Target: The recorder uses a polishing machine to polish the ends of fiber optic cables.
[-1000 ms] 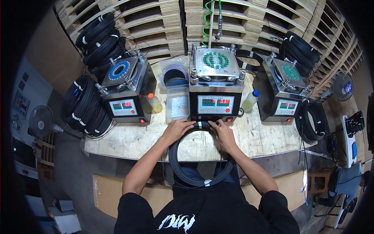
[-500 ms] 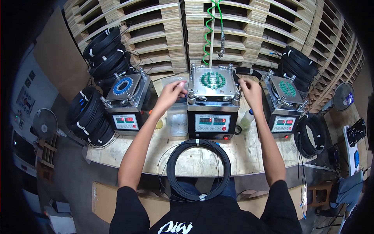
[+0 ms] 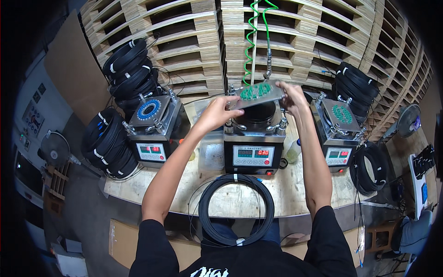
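Note:
A square metal plate point(image 3: 269, 97) with rings of green connector pieces point(image 3: 256, 91) is lifted and tilted above the middle polishing-type machine point(image 3: 230, 150). My left hand point(image 3: 217, 114) grips its left edge, thumb towards me. On the opposite edge, my right hand point(image 3: 293, 97) has its fingers closed round the corner. Under the plate, the machine's dark round top point(image 3: 255, 115) shows between corner posts with clamp knobs. A black cable coil point(image 3: 204, 207) with white ties rests in front of me, across the table's front edge and my lap.
Similar machines flank it: a left one point(image 3: 150, 150) topped by a blue ring of pieces, and a right one point(image 3: 336, 152) with green pieces. Cable coils point(image 3: 108, 143) pile up at both sides. A clear plastic tray point(image 3: 212, 152) and a bottle point(image 3: 293, 150) stand beside the middle machine. A green air hose point(image 3: 249, 51) hangs behind.
My hands have moved inward from beside the middle machine and taken hold of its plate, which has come up off the machine and tilted. The machine's display has changed.

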